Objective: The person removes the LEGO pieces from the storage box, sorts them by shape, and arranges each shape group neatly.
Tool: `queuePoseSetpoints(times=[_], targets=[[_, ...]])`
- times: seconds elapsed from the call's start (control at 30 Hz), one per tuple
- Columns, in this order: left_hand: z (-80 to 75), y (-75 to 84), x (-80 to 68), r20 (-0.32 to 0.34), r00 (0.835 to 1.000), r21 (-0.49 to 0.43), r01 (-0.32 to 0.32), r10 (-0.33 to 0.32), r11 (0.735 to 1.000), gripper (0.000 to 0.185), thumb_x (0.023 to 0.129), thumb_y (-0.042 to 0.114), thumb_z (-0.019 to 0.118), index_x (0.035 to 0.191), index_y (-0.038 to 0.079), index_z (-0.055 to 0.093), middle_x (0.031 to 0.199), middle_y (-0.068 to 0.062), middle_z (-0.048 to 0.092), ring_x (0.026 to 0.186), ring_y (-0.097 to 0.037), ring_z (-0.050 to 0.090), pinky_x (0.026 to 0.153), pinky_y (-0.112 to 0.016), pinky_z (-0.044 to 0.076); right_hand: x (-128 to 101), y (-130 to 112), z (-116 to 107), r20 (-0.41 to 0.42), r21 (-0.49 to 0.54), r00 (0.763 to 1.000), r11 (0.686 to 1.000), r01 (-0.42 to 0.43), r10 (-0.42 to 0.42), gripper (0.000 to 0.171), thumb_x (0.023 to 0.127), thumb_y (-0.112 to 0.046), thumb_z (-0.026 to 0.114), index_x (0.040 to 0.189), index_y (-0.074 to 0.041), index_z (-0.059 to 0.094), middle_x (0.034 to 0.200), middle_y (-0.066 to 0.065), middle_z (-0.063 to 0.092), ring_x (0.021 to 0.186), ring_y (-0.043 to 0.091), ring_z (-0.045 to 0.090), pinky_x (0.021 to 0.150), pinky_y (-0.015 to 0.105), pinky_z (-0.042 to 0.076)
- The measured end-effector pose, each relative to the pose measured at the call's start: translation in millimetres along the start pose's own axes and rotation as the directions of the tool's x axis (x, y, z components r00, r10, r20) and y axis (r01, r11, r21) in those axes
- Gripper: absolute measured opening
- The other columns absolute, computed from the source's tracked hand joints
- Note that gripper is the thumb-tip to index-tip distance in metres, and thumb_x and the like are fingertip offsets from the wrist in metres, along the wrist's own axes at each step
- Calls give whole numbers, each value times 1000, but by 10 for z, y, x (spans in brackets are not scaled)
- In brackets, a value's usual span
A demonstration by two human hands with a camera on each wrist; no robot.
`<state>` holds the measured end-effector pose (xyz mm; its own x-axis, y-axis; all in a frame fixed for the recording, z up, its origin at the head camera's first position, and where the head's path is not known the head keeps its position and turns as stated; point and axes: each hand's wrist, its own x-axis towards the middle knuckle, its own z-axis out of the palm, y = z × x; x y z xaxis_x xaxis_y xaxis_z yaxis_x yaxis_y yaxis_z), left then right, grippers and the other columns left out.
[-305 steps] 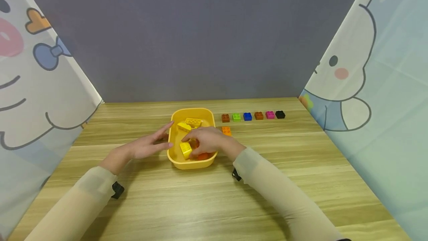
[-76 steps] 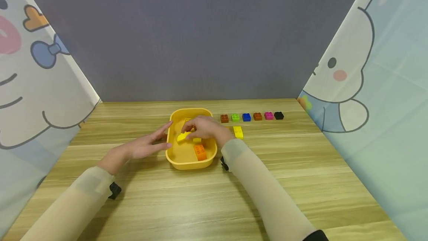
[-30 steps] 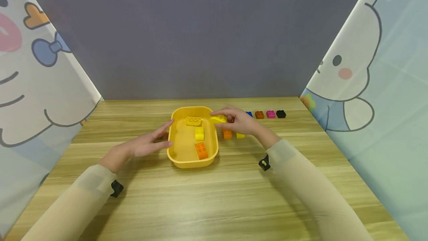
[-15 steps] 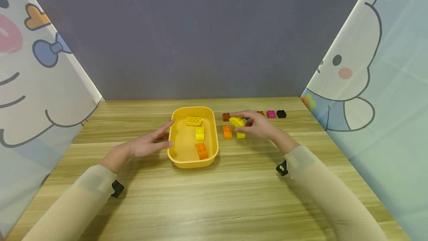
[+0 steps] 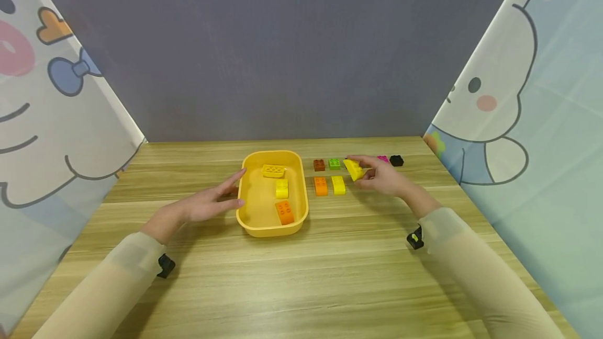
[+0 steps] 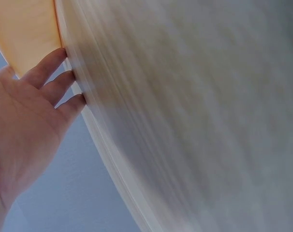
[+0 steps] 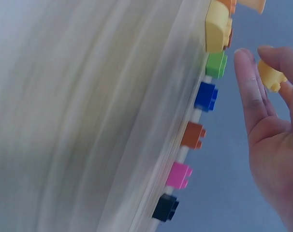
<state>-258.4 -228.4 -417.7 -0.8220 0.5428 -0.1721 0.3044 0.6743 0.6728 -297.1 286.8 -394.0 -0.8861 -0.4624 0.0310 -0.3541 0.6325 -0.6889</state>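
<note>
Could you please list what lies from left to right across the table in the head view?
Left hand → yellow tub → orange brick → yellow brick → right hand, holding a yellow block → black brick.

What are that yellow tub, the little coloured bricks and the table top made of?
The yellow tub looks like moulded plastic: smooth, rounded corners, one even colour. The bricks, like the yellow brick that the right hand holds, seem hard glossy plastic with studs. The table shows wood grain, though it may be a printed laminate.

The wooden table (image 5: 292, 276) bore a yellow tub (image 5: 249, 213), a brick row (image 5: 334, 164), and two bricks (image 5: 330, 185) nearer.
</note>
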Motion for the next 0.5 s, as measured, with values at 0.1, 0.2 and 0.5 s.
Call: queuePoseSetpoints(times=[0.1, 0.2, 0.5], targets=[[-2, 2, 3, -2, 1000, 6, 1, -1, 1000, 90, 111, 58, 58, 178, 40, 0, 171, -28, 42, 159, -50, 42, 124, -75, 36, -18, 44, -37, -19, -52, 1000, 999, -9, 8, 75, 98, -10, 83, 165, -8, 48, 148, 28, 58, 109, 32, 74, 94, 41, 62], [-5, 3, 4, -4, 1000, 7, 1, -1, 1000, 90, 111, 58, 58, 178, 40, 0, 171, -29, 42, 159, -51, 41, 124, -76, 35, -11, 79, -50, -31, -103, 999, 994, -33, 30, 72, 97, -14, 86, 161, -6, 52, 139, 25, 63, 106, 31, 74, 99, 49, 63], [2, -14, 16, -2, 1000, 5, -5, 6, 1000, 91, 111, 57, 59, 177, 40, -1, 172, -29, 41, 159, -51, 41, 125, -76, 34, -8, 171, -77, -28, -75, 998, 995, -65, 63, 72, 97, -17, 87, 158, -3, 51, 128, 22, 68, 105, 29, 70, 96, 42, 61]])
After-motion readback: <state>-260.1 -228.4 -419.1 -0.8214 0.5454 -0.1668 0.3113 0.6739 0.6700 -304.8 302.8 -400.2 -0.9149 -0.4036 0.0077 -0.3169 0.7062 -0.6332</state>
